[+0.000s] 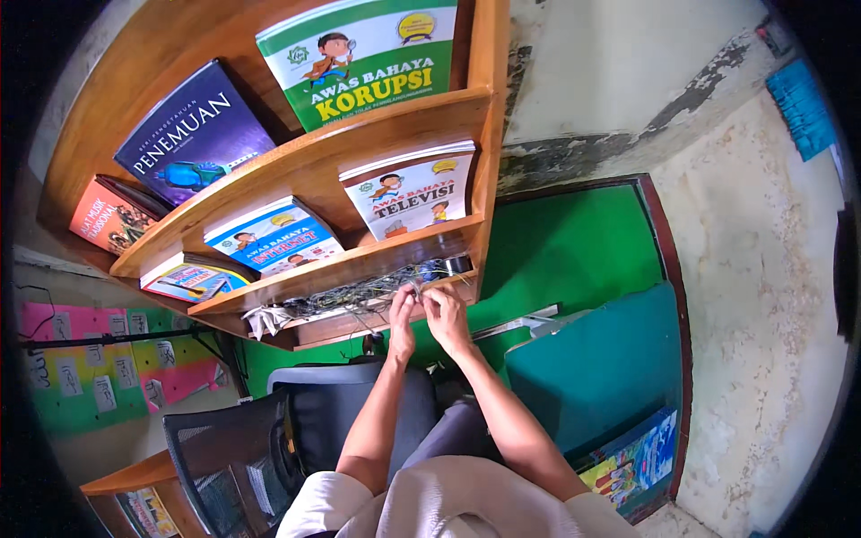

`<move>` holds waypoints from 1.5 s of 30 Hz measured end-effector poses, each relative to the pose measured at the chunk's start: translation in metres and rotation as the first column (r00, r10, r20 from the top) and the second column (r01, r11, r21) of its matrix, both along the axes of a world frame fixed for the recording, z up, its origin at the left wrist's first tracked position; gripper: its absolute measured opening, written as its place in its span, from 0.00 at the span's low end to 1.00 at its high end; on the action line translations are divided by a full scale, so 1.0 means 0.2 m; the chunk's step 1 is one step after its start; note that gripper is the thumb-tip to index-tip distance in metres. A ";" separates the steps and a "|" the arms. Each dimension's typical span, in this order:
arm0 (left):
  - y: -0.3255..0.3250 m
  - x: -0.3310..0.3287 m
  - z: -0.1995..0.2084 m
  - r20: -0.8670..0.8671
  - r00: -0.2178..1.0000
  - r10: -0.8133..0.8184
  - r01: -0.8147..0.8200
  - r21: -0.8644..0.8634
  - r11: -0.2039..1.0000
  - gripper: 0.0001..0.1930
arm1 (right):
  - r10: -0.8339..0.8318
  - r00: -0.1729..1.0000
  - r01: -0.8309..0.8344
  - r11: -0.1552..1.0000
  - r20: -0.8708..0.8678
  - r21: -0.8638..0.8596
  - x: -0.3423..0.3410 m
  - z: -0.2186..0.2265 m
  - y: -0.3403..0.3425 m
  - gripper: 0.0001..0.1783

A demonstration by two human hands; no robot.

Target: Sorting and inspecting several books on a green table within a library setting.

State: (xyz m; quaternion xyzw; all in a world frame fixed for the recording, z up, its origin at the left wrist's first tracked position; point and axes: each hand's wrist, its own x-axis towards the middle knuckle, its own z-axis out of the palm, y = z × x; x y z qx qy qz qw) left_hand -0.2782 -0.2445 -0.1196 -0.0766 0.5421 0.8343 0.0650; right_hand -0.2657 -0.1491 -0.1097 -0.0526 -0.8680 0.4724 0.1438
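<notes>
Wooden lowest shelf (325,334) holds tangled wires (359,291); near their right end the left hand (403,314) and right hand (446,314) meet, fingers pinching what looks like a strand, apparently teasing it apart, which calls for a gentle pull without snagging.

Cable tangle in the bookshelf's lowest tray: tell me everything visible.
The cable tangle is thin, mostly dark strands with paler ones mixed in, seemingly plastic-coated. It lies loose and jumbled along the wooden bookshelf's lowest tray, with whitish cloth at its left end. The left hand and right hand meet at its right part; their grip is unclear.
</notes>
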 end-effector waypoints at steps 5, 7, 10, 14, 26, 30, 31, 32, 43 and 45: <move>0.01 -0.04 -0.05 -0.243 0.900 -0.361 0.171 -0.567 0.806 0.12 | 0.075 0.989 -0.032 0.953 0.131 -0.302 -0.08 0.42 0.12 0.03; 0.01 -0.06 -0.05 -0.042 0.781 -0.624 0.331 -0.818 0.470 0.13 | 0.111 0.992 -0.075 0.893 0.055 -0.444 -0.10 0.57 0.22 0.04; -0.12 -0.11 -0.26 -0.090 0.745 -0.661 0.158 -0.939 0.306 0.13 | 0.110 0.993 -0.112 0.785 -0.041 -0.609 -0.11 0.79 0.29 0.06; -0.16 -0.14 -0.31 0.089 0.771 -0.630 0.223 -0.965 0.137 0.10 | -0.106 0.975 -0.055 0.731 -0.193 -0.680 -0.02 1.03 0.46 0.07; 0.43 0.00 0.93 -0.447 0.791 -0.418 0.103 -0.576 0.811 0.16 | 0.075 0.994 -0.016 0.821 0.080 -0.571 0.56 1.33 0.86 0.08; 0.65 0.16 1.18 -0.536 0.529 -0.658 0.296 -0.610 0.735 0.09 | 0.024 0.996 0.027 0.848 0.089 -0.530 0.79 1.38 0.94 0.08; 0.70 0.20 1.21 -0.495 0.446 -0.746 0.419 -0.621 0.662 0.09 | -0.018 0.997 0.055 0.848 0.075 -0.528 0.87 1.39 0.97 0.08; 0.74 0.24 1.24 -0.453 0.347 -0.821 0.532 -0.627 0.570 0.08 | -0.061 0.996 0.084 0.847 0.060 -0.525 0.95 1.40 1.00 0.08; 1.01 0.62 1.36 0.016 -0.060 -0.998 0.990 -0.125 -0.061 0.14 | -0.540 0.830 0.501 0.608 0.142 -0.615 2.02 1.41 1.29 0.08; 1.05 0.70 1.39 0.025 -0.104 -0.994 0.981 -0.161 -0.106 0.14 | -0.585 0.800 0.557 0.640 0.134 -0.529 2.15 1.37 1.30 0.08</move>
